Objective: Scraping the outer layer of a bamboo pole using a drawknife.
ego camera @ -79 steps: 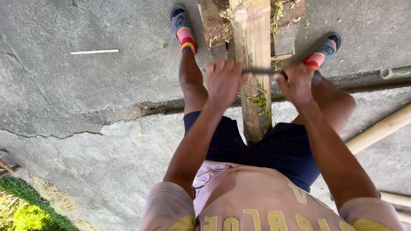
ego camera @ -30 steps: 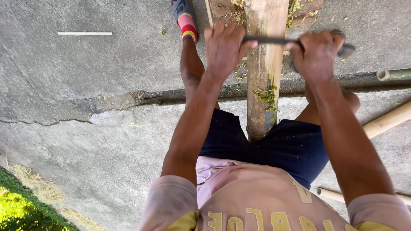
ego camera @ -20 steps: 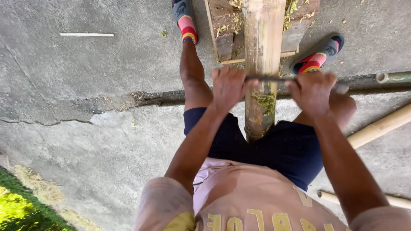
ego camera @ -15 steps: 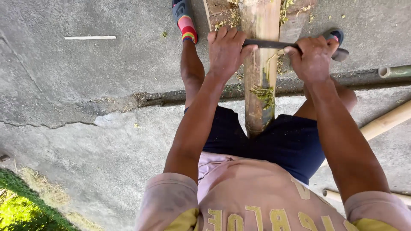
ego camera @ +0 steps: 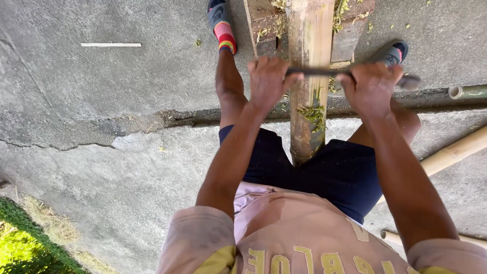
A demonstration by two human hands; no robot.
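Bare grey concrete underfoot, cracked, with a dark seam running left to right. No packages or signs in view; only a thin white stick lying flat on the concrete, upper left, well apart from everything else. Yellow lettering on the tan shirt back, bottom edge, not transcribed.

Edges: strip of green grass at lower left corner. Grey pipe end at right edge; a second pale bamboo pole slanting in from the right, below it. Open concrete to the left of the legs; right side crowded by pole and pipe.

Bamboo pole running lengthwise between the knees, far end resting between wooden blocks. Green shavings clinging to its surface just below the blade. Sandalled feet planted on either side of the blocks.

Dark metal blade laid crosswise over the pole, touching it. Left hand clenched round the left end, right hand clenched round the right end, blade tip poking out past the right fist. Knuckles up, pole between the two fists.
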